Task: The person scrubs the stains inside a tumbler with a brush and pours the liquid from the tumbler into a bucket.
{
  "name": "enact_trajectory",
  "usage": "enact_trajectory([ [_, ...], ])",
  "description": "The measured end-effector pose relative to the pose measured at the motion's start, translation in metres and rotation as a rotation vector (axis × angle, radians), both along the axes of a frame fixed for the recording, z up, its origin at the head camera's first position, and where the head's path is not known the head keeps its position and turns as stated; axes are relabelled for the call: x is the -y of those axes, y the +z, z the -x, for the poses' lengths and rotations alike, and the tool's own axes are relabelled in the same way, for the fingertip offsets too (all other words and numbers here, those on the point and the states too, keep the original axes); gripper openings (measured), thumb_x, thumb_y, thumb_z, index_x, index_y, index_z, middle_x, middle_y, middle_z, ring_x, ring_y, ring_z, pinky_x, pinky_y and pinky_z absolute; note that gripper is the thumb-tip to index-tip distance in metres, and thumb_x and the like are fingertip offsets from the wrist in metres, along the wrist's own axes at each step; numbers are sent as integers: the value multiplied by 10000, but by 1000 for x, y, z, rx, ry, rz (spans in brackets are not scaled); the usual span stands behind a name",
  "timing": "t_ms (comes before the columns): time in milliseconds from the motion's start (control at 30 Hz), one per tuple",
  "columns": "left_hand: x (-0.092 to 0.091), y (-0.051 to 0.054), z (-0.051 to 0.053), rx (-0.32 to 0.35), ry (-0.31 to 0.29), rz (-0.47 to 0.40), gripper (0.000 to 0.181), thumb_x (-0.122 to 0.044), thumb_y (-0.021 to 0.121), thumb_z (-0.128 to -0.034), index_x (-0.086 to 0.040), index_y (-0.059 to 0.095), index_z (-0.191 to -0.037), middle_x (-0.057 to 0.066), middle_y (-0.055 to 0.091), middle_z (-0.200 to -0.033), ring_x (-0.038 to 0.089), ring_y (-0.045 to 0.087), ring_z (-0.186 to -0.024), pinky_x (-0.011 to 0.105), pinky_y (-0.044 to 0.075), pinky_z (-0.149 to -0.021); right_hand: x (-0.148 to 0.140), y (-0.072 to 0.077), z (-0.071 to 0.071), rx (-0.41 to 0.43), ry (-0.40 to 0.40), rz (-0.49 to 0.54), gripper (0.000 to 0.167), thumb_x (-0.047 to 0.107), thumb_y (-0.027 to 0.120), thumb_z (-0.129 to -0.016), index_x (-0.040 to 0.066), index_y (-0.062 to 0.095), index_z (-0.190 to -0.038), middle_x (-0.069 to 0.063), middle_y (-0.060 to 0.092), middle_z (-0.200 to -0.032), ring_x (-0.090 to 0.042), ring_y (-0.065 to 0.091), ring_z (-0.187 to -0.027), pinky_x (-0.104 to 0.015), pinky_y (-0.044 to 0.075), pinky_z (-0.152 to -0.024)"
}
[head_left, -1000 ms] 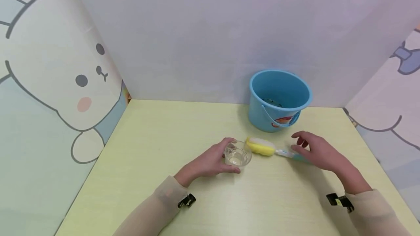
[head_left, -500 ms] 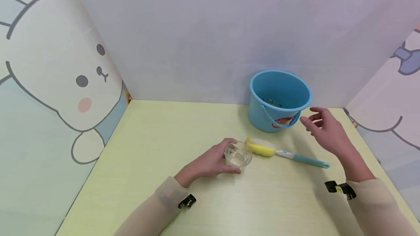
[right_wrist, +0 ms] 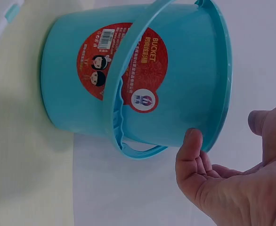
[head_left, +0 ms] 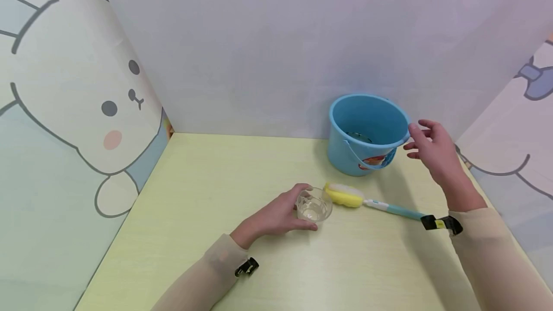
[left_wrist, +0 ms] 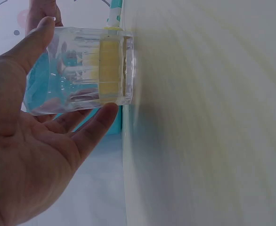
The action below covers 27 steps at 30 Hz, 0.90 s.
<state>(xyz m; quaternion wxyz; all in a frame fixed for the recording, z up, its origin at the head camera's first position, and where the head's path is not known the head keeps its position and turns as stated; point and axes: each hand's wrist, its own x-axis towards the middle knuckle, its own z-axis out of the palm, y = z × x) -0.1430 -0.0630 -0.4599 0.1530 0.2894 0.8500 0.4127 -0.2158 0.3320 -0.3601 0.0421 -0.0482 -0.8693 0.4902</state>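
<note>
Head view: clip [head_left: 440, 223] hides end of brush [head_left: 395, 209]; left hand [head_left: 282, 212] grips glass [head_left: 314, 208]; right hand [head_left: 437, 152], half-spread, empty, has moved nearer bucket [head_left: 345, 160]

My clear cup [head_left: 314, 204] is glossy, glass or plastic, can't tell which. Bucket [head_left: 343, 155] is smooth plastic; brush head [head_left: 344, 195] matt, foam-like, handle [head_left: 399, 210] smooth plastic; my sleeves [head_left: 488, 248] matt cloth.
</note>
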Motion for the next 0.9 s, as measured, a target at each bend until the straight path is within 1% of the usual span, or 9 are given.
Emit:
enact_trajectory([
  [133, 0, 1, 0, 0, 4, 2, 952, -490, 896, -853, -187, 368, -1585, 68, 616, -1415, 161, 579, -1298, 384, 467, -1105, 0, 7, 14, 42, -31, 33, 927, 679, 399, -1049, 33, 174, -1674, -237, 406, -1528, -163, 637, -1021, -210, 589, -753],
  [233, 0, 1, -1, 2, 6, 5, 951, -488, 898, -851, -188, 371, -1583, 64, 614, -1415, 159, 578, -1296, 383, 467, -1104, 0, 11, 24, 74, -55, 54, 940, 696, 395, -1034, 38, 193, -1675, -210, 415, -1504, -189, 610, -1032, -222, 589, -767],
  [300, 0, 1, -1, 2, 4, 4, 949, -481, 900, -852, -185, 371, -1582, 67, 615, -1412, 160, 580, -1293, 382, 468, -1103, 0, 13, 31, 89, -70, 63, 914, 674, 389, -1048, 38, 198, -1677, -193, 430, -1465, -174, 603, -1004, -224, 587, -769],
  [467, 0, 2, -1, -3, 3, 1, 944, -468, 903, -853, -179, 373, -1578, 73, 622, -1402, 158, 585, -1283, 377, 471, -1098, 0, 14, 42, 110, -83, 63, 837, 615, 363, -1089, 25, 233, -1669, -163, 455, -1367, -186, 591, -954, -233, 580, -771],
  [567, 0, 0, -1, -3, 3, 4, 944, -471, 903, -852, -177, 375, -1578, 72, 616, -1409, 154, 580, -1289, 374, 468, -1101, -1, 12, 46, 111, -81, 47, 811, 594, 350, -1102, 4, 272, -1653, -191, 452, -1356, -177, 598, -905, -245, 577, -749],
  [633, 0, 0, -1, -2, 2, 3, 945, -474, 902, -852, -177, 375, -1578, 70, 614, -1412, 153, 578, -1291, 373, 467, -1103, -1, 10, 49, 107, -85, 44, 777, 565, 350, -1114, -4, 307, -1641, -212, 454, -1380, -177, 619, -894, -247, 577, -729],
  [733, 0, 0, -2, -2, -1, 3, 947, -476, 901, -853, -178, 373, -1580, 69, 615, -1410, 156, 580, -1289, 375, 468, -1101, 0, 6, 53, 100, -95, 44, 712, 505, 348, -1135, -6, 348, -1630, -251, 456, -1466, -222, 648, -974, -220, 577, -700],
  [833, 0, 1, -2, -4, 1, 5, 946, -484, 897, -854, -181, 371, -1579, 73, 615, -1409, 163, 582, -1288, 384, 471, -1099, 2, 3, 56, 88, -104, 47, 673, 470, 342, -1145, 6, 360, -1632, -270, 441, -1549, -312, 635, -1140, -177, 567, -671],
  [900, 1, 1, -2, -3, 5, 10, 948, -486, 896, -854, -186, 368, -1582, 76, 611, -1415, 169, 580, -1293, 391, 471, -1100, 4, 2, 57, 76, -107, 49, 666, 465, 339, -1146, 12, 365, -1633, -276, 438, -1569, -368, 610, -1213, -158, 558, -656],
])
